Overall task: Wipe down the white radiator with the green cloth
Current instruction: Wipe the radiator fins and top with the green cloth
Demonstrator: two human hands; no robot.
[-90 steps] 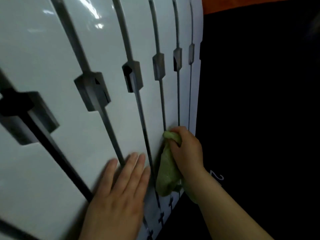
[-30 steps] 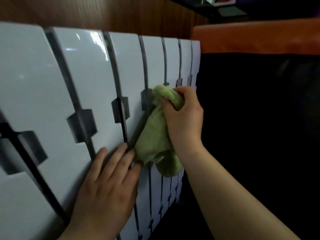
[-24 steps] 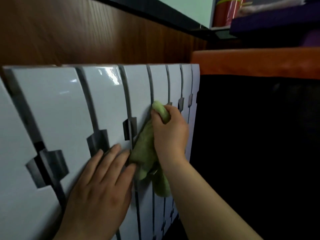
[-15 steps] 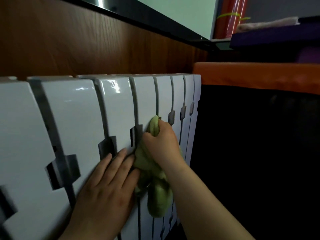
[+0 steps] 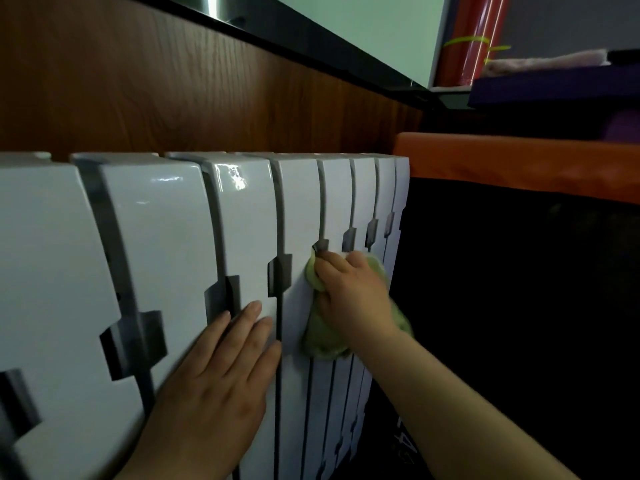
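The right hand (image 5: 349, 299) had its fingers curled round a bunched green cloth (image 5: 322, 341) and pressed it against the front of the white radiator (image 5: 156, 220), close to the radiator's right edge and just under the row of dark square notches. A fold of the cloth bulged out above the thumb, and its loose end hung below the wrist, across the narrow sections at that end. The left hand (image 5: 221, 382) lay flat on the radiator face just left of the cloth, fingers straight and close together, holding nothing. A dark slot between two sections ran beside its fingertips, which pointed up towards the notches. The radiator's glossy sections widened towards the left edge of the view. Behind its top edge rose a brown wooden panel (image 5: 173, 81), topped by a dark frame (image 5: 311, 43) around a pale surface. Beyond the right edge sat a black mass with an orange band (image 5: 519, 161) along its top. Something red (image 5: 474, 36) and a purple object (image 5: 554, 84) stood further back, too dim to identify.
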